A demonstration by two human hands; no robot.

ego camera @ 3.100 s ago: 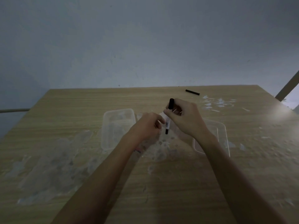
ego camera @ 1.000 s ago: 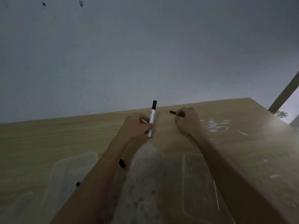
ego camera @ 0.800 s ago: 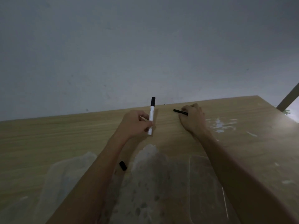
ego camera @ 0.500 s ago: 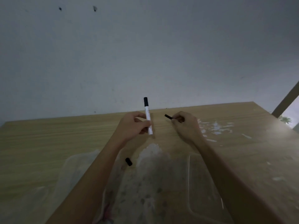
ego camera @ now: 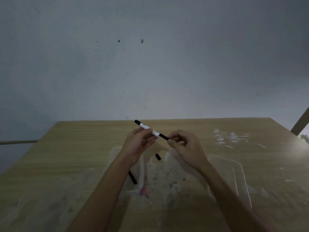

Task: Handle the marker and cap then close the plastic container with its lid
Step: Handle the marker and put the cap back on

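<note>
My left hand (ego camera: pixel 139 144) grips a white marker (ego camera: pixel 147 128) with a black far end, held slanted above the table. My right hand (ego camera: pixel 185 148) pinches a thin black stick (ego camera: pixel 164 136) whose tip meets the marker's near end. A short black cap (ego camera: pixel 158 156) lies on the table below, between my hands. The clear plastic container (ego camera: pixel 115 152) sits under my left forearm, with another black stick (ego camera: pixel 133 178) in it. Its clear lid (ego camera: pixel 237 166) lies flat to the right of my right forearm.
The wooden table (ego camera: pixel 75 156) has pale smears in the middle and white flecks (ego camera: pixel 229 138) at the far right. A small red-blue mark (ego camera: pixel 144 191) shows near the container. A grey wall rises right behind the far edge.
My right hand lifted the thin black stick off the far table and brought it to the marker's end. My left hand tilted the marker from upright to slanted. The view dropped toward the table.
</note>
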